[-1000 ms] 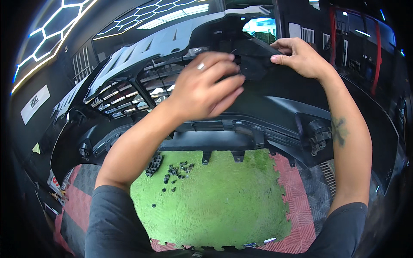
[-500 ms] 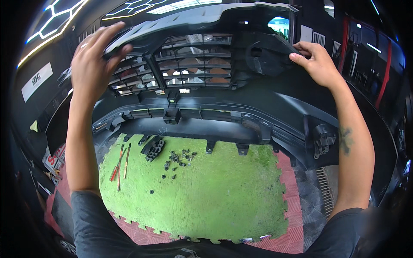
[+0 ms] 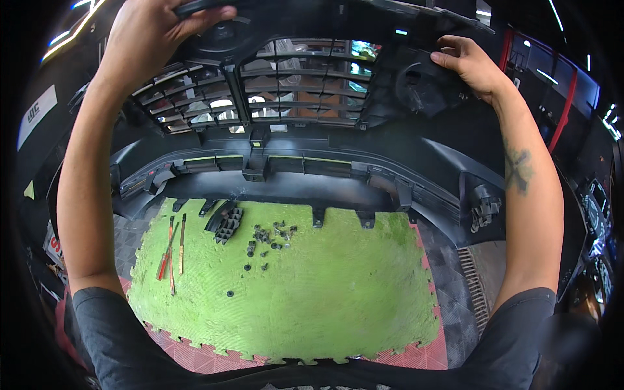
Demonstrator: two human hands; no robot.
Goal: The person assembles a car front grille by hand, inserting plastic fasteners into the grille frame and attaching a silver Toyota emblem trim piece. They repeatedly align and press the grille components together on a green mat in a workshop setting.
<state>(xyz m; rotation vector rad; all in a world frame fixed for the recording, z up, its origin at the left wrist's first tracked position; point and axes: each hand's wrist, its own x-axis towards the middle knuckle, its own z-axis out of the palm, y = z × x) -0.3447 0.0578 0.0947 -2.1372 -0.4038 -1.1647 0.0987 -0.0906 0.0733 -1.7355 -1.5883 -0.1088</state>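
A black car bumper (image 3: pixel 403 146), its inner side facing me, stands upright with its slatted grille (image 3: pixel 299 81) in the upper middle. My left hand (image 3: pixel 153 39) is closed over the bumper's upper left edge, its thumb pointing inward; the upper fingers are cut off by the picture's top. At the upper right my right hand (image 3: pixel 471 68) has curled fingers and thumb at the bumper's side, where the gripped edge is hard to make out against the dark. Both arms are raised and spread wide.
On the green foam mat (image 3: pixel 312 299) lie a red-handled screwdriver (image 3: pixel 162 265), slim trim tools (image 3: pixel 182 244), a black ribbed bracket (image 3: pixel 226 224) and several black clips (image 3: pixel 263 235). Red and grey floor tiles (image 3: pixel 448 312) surround the mat, with a slatted drain (image 3: pixel 473 279) at right.
My left hand has risen and closed on the upper edge. The bumper's top has come higher and nearer, partly leaving view. My right hand has shifted slightly up and right.
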